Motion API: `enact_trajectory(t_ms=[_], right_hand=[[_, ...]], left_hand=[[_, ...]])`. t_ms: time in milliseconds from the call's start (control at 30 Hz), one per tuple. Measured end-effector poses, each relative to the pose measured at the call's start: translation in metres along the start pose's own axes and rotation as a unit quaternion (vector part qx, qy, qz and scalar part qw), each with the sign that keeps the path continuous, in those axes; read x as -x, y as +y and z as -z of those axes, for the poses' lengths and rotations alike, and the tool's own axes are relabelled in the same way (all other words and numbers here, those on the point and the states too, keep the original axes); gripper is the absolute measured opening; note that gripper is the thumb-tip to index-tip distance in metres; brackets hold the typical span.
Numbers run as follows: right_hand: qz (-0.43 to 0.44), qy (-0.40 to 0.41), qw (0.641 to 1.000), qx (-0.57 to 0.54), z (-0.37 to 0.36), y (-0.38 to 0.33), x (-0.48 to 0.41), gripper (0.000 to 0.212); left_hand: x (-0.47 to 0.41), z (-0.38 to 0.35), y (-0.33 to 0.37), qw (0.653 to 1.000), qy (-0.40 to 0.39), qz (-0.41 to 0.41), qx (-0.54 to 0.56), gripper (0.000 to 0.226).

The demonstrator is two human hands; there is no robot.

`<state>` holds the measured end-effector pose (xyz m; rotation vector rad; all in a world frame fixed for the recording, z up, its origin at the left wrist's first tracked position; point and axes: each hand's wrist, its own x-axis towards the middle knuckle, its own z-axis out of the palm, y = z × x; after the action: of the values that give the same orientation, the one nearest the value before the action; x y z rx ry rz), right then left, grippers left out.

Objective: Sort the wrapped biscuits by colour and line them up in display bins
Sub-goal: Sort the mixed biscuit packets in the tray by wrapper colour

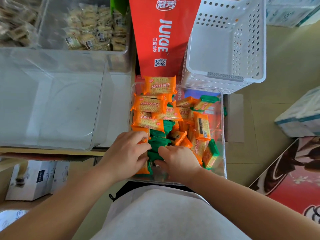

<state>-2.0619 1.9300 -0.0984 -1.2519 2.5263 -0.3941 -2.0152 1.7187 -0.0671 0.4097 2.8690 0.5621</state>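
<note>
Two hands are buried in the pile on my feed. The left hand (124, 151) has its fingers curled down over a small stack of green packets (158, 144), with an orange one caught under its fingertips. The right hand (178, 161) meets it from the other side, forefinger laid across the top of the same green stack and thumb tucked beneath, so I read both as gripping that stack between them. The stack sits at the near end of the clear bin (223, 135), just in front of the person's body.

Beyond the hands the bin holds mostly orange packets (150, 105). Several lie flat and face up in a rough column along its left wall, and one rests on the far rim. The right half is a jumble of orange with a few green ones tilted on edge.

To the left stands a large clear bin (52, 110). Behind it a clear tub (119, 58) holds pale wrapped biscuits (97, 32). A red juice carton (162, 40) lies past the far rim of the working bin, with a white perforated basket (225, 49) beside it on the right.
</note>
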Motion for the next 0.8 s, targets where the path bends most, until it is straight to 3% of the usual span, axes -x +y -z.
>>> enact_trajectory(t_ms=[100, 200, 267, 300, 367, 467, 600, 667, 733, 800], right_hand=[[0.012, -0.024, 0.999, 0.039, -0.011, 0.007, 0.006, 0.034], [0.003, -0.074, 0.996, 0.051, -0.008, 0.009, 0.003, 0.025], [-0.021, -0.11, 0.994, 0.017, 0.003, 0.013, 0.001, 0.034], [-0.03, -0.099, 0.995, -0.003, 0.011, 0.016, 0.003, 0.037], [-0.062, -0.003, 0.998, -0.011, 0.026, 0.029, 0.014, 0.033], [-0.135, 0.064, 0.982, 0.119, 0.049, 0.059, 0.035, 0.031], [-0.217, -0.096, 0.938, 0.252, 0.079, 0.08, 0.049, 0.059], [-0.232, -0.168, 0.922, 0.26, 0.085, 0.077, 0.05, 0.068], [-0.216, -0.189, 0.922, 0.259, 0.086, 0.074, 0.05, 0.066], [-0.207, -0.209, 0.921, 0.254, 0.083, 0.071, 0.051, 0.066]], left_hand=[[0.0, -0.003, 0.003, 1.0, -0.013, 0.006, -0.007, 0.037], [-0.003, -0.006, 0.004, 0.999, -0.032, -0.001, -0.035, 0.032], [-0.007, -0.006, 0.004, 0.998, -0.038, -0.012, -0.055, 0.027], [-0.009, -0.007, 0.004, 0.997, -0.039, -0.018, -0.062, 0.026], [-0.012, -0.008, 0.003, 0.996, -0.036, -0.037, -0.067, 0.025], [-0.015, -0.014, 0.006, 0.995, -0.024, -0.059, -0.077, 0.019], [-0.02, -0.016, 0.013, 0.995, -0.009, -0.051, -0.083, 0.017], [-0.023, -0.014, 0.015, 0.996, -0.022, -0.035, -0.079, 0.039], [-0.022, -0.012, 0.017, 0.993, -0.055, -0.029, -0.098, 0.066], [-0.021, -0.015, 0.02, 0.986, -0.095, -0.038, -0.132, 0.078]])
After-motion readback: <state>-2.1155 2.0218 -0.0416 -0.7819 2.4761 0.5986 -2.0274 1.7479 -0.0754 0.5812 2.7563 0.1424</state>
